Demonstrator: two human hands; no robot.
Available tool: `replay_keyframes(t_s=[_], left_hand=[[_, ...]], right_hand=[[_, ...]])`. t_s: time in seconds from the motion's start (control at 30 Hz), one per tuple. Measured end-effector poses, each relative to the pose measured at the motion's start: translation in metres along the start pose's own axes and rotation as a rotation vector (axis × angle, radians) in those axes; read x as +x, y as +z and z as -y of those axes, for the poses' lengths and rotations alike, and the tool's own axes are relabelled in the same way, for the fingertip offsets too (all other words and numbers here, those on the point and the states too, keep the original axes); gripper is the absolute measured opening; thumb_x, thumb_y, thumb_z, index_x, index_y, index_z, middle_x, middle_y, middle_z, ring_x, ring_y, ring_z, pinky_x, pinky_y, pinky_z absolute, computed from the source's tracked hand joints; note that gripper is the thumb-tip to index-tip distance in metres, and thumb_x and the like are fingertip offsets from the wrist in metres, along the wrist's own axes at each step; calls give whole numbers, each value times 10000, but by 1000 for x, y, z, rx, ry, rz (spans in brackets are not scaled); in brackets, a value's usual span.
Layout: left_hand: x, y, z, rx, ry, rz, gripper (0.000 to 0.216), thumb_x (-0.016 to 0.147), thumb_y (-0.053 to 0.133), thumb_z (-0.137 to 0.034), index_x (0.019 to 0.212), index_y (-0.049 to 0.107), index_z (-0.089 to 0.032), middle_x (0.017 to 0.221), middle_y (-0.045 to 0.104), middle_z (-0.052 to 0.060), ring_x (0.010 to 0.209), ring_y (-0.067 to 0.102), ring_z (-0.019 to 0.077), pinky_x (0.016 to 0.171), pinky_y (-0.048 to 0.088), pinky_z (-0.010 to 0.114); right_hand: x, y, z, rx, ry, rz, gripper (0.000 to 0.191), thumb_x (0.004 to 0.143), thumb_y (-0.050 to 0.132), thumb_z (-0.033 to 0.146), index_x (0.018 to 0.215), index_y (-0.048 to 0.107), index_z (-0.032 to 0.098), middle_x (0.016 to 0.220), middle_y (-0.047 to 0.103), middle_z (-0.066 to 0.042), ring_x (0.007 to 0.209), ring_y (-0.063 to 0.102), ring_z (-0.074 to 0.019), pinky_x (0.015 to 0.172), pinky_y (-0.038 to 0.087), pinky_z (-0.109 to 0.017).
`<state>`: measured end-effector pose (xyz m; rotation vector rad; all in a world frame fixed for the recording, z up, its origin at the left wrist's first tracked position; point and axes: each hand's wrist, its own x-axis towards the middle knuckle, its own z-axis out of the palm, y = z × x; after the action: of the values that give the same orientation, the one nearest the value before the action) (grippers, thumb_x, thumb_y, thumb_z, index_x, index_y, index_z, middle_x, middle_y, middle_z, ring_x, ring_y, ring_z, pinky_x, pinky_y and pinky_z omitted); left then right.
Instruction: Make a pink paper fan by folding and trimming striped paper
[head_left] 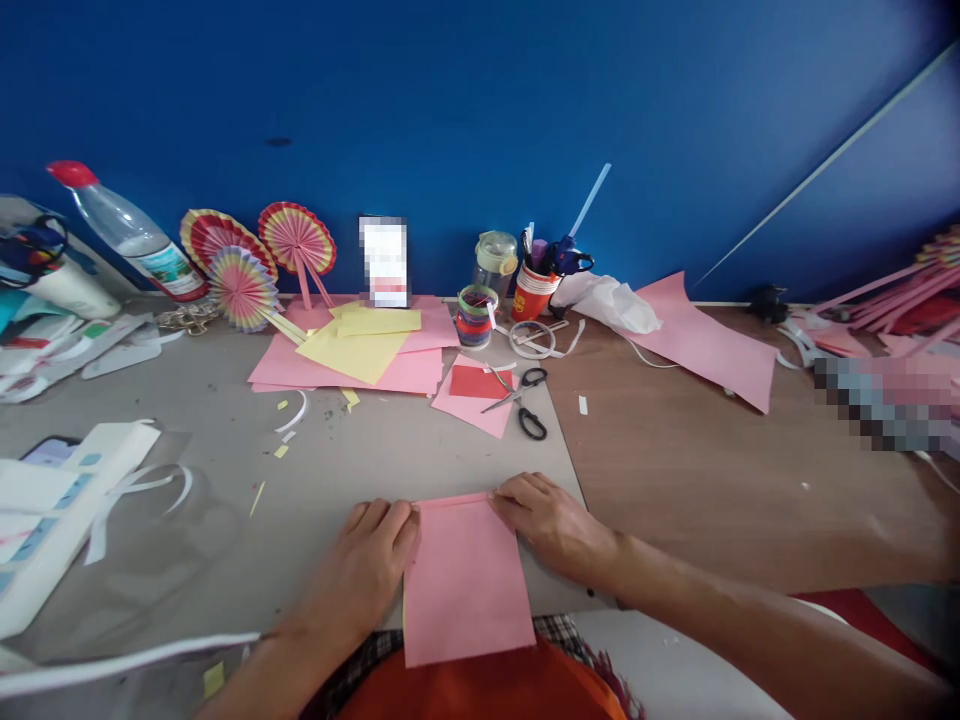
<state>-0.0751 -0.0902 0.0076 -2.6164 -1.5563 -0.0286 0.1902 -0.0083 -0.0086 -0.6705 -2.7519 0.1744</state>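
A sheet of pink paper [469,590] lies at the near edge of the table, its lower end reaching over my lap. Along its far edge runs a narrow folded strip. My left hand [375,550] pinches the far left corner, fingers curled together. At the far right corner, my right hand [551,515] grips the same fold with its fingertips. A thin yellow edge shows under the paper's left side. Beyond the hands lie open black-handled scissors [525,395], partly over a small red paper piece [476,380] on a pink one.
Pink and yellow sheets [360,350] are stacked at the back, near folded paper fans [298,238] and a plastic bottle [135,230]. A red cup of tools [534,292] stands by the wall. A white power strip [67,530] lies left; a large pink sheet [709,340] lies right.
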Motion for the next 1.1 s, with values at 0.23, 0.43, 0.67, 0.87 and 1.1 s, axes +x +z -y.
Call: replay_keyframes(t_s=[0.23, 0.43, 0.67, 0.87, 1.1], left_hand=[[10, -6, -25, 110, -133, 125, 491, 860, 573, -160, 1338, 514, -259, 887, 580, 78, 760, 574, 217, 700, 476, 371], [36, -18, -53, 46, -276, 377, 785, 758, 614, -621, 1446, 312, -394, 945, 563, 105, 682, 605, 220, 671, 480, 385], [46, -20, -55, -12, -304, 439, 773, 775, 637, -563, 1433, 402, -231, 1056, 573, 161, 743, 642, 244, 715, 509, 393], [35, -14, -46, -75, -295, 394, 713, 798, 648, -501, 1427, 406, -267, 1035, 577, 116, 787, 643, 236, 743, 520, 393], [24, -8, -39, -105, -294, 436, 684, 827, 629, -447, 1416, 426, -164, 1077, 574, 153, 844, 627, 268, 763, 523, 433]], right_hand=[[-3, 2, 8, -38, 20, -3, 288, 869, 474, 48, 1126, 586, 112, 928, 617, -99, 815, 518, -200, 742, 437, -338], [-2, -1, 16, -71, 58, 54, 316, 863, 481, 66, 1166, 567, 95, 928, 618, -106, 815, 516, -209, 719, 435, -346], [0, -4, 14, -45, 103, 58, 296, 821, 520, 67, 1101, 614, 87, 899, 611, -96, 790, 495, -210, 689, 380, -350], [-4, -6, 1, 181, 222, 2, 382, 784, 468, 0, 1042, 663, 204, 940, 621, -51, 839, 512, -177, 739, 342, -319], [-10, 3, 5, 166, 182, -89, 390, 815, 432, -8, 1103, 629, 166, 969, 639, -77, 864, 516, -195, 769, 345, -328]])
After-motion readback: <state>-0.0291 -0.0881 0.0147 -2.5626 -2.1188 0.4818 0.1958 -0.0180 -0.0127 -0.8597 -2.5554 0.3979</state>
